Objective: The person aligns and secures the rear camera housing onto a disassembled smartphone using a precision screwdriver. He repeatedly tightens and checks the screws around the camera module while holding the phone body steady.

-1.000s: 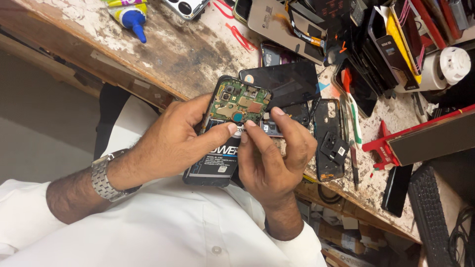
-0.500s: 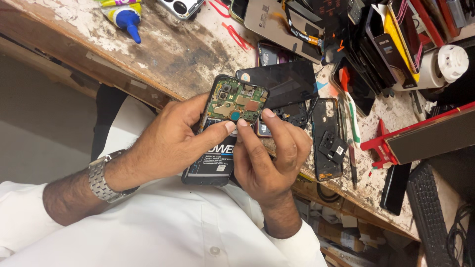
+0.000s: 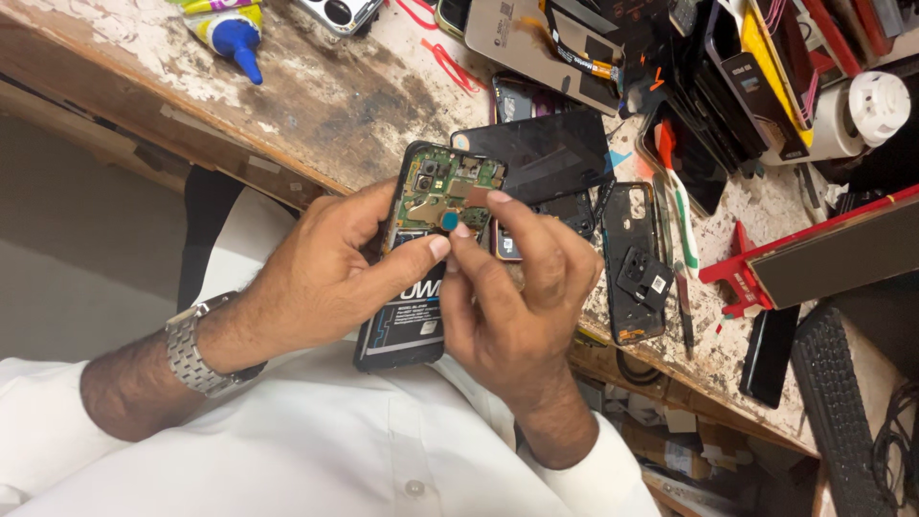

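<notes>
Your fingers are all wrapped round one opened phone (image 3: 421,268), held just above the near edge of the workbench (image 3: 316,105) and over your white shirt. Your left hand (image 3: 321,278) grips it from the left side, fingers hidden behind the body, thumb laid across the dark battery at mid-height. Your right hand (image 3: 512,306) closes in from the right: its thumb and forefinger meet at a small teal round part on the lower edge of the green circuit board, the other fingers curled against the phone's right edge. Whether that pinch actually holds the teal part or only presses on it, you cannot tell from this view.

Count what lies about: one phone in hand, one green board in it, one teal dot. One wristwatch (image 3: 191,349) sits on your left wrist. On the bench just beyond your fingertips lies one black screen panel (image 3: 546,148), and right of it one empty black back frame (image 3: 637,263). One blue-tipped glue bottle (image 3: 230,33) lies well apart at the far left.

Against half a second ago, your grip is the same; the phone has tilted very slightly, and your right forefinger tip sits a touch higher on the board.
</notes>
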Motion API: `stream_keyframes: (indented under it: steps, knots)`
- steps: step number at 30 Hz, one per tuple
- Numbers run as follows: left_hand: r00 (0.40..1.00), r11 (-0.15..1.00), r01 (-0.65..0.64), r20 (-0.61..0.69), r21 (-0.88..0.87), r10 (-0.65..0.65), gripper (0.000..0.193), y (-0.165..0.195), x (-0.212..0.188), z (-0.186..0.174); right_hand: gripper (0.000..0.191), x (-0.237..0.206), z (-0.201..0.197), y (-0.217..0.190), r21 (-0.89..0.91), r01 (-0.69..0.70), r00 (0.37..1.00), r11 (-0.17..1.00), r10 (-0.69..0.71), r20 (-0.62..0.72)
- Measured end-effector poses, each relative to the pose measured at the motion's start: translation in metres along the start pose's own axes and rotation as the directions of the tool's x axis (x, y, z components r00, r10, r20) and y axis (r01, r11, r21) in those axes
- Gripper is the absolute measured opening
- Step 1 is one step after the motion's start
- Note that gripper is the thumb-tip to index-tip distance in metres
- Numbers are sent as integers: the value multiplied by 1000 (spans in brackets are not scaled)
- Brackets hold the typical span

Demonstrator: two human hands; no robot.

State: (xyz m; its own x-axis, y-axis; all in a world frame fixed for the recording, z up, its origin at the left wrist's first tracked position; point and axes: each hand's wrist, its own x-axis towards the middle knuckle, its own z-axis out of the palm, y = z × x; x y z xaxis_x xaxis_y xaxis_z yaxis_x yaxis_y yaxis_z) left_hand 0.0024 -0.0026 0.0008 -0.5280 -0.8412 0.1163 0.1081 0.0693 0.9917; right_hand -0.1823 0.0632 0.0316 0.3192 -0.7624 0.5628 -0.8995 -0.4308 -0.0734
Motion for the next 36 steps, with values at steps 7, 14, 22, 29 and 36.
stream_keyframes:
  steps: [7, 14, 22, 29, 36]
  knots:
    - [997, 997, -71, 10, -17, 72, 36, 2, 2, 0, 29, -1, 5, 3, 81, -42, 997, 996, 47, -66]
    - [996, 993, -86, 15, -75, 87, 37, 4, 0, -1, 24, -10, 14, 0, 88, -90, 982, 992, 103, -161]
    - [998, 996, -60, 0, -73, 60, 35, 2, 1, 1, 25, -9, 12, 1, 27, -45, 988, 999, 49, -146]
    - [997, 996, -76, -1, -48, 76, 36, 1, 1, -1, 27, -7, 10, -2, -54, -23, 995, 998, 17, -101]
    - [999, 998, -38, 6, -47, 38, 34, 1, 1, 0, 28, -6, 7, -1, -29, -13, 996, 999, 10, -92]
